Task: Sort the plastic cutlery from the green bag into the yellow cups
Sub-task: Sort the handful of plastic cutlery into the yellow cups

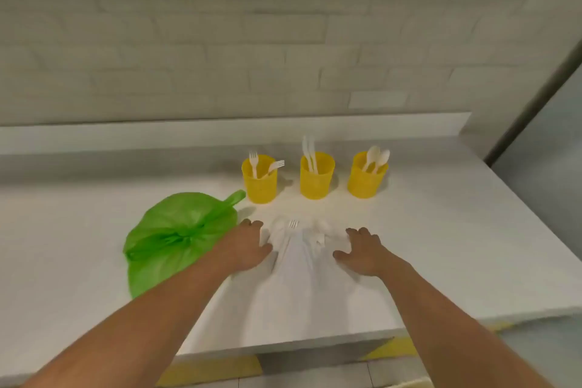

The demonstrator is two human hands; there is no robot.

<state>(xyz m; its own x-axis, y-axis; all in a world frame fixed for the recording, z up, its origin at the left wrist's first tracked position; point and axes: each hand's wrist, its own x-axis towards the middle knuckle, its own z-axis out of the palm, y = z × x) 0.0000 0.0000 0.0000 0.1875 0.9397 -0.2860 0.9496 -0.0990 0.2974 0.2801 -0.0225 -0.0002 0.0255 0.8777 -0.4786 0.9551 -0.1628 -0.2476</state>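
- The sorting is partway through: the left yellow cup [259, 181] holds two forks, the middle yellow cup [316, 178] knives, and the right yellow cup [365, 179] spoons.
- The green bag [176, 236] lies slumped on the white counter [441, 230], left of a loose pile of white plastic cutlery [299, 235].
- The left hand [250, 246] and the right hand [362, 250] rest spread flat either side of the pile, grasping nothing.
- One fork [293, 224] shows on top; the rest blur against the counter.
- Next, likely: single out one piece, pinch its handle, and match it to its cup.
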